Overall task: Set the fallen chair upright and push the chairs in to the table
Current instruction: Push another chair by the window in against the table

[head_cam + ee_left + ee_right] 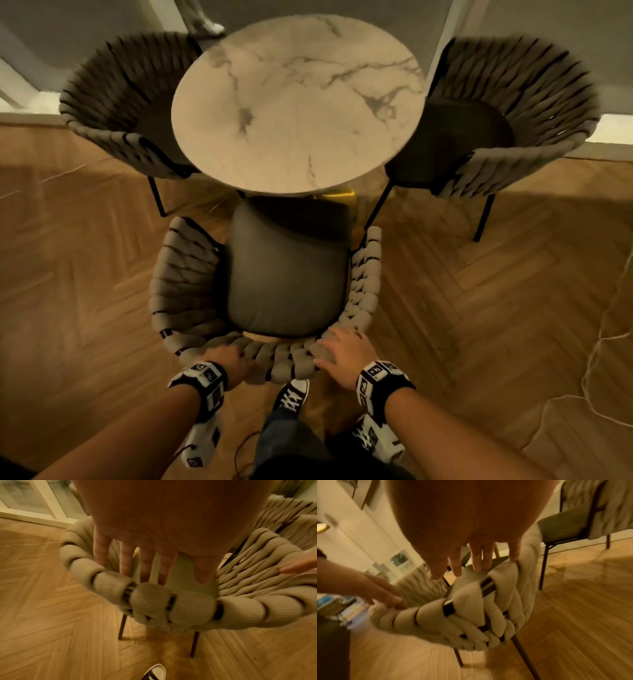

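The near woven chair (287,270) stands upright, its dark seat front tucked under the round marble table (294,102). My left hand (236,359) and right hand (346,349) both rest on its padded back rim (284,363), fingers straight. In the left wrist view the left hand (147,568) reaches over the rim (171,605) toward the seat. In the right wrist view the right hand (471,561) lies over the woven rim (471,608) the same way. Two more upright chairs, the left chair (120,102) and the right chair (507,113), sit against the table.
My feet in black-and-white shoes (291,397) stand just behind the near chair on the herringbone wood floor (85,274). A thin pale cable (596,349) trails over the floor at the right. Walls and a window frame lie behind the far chairs.
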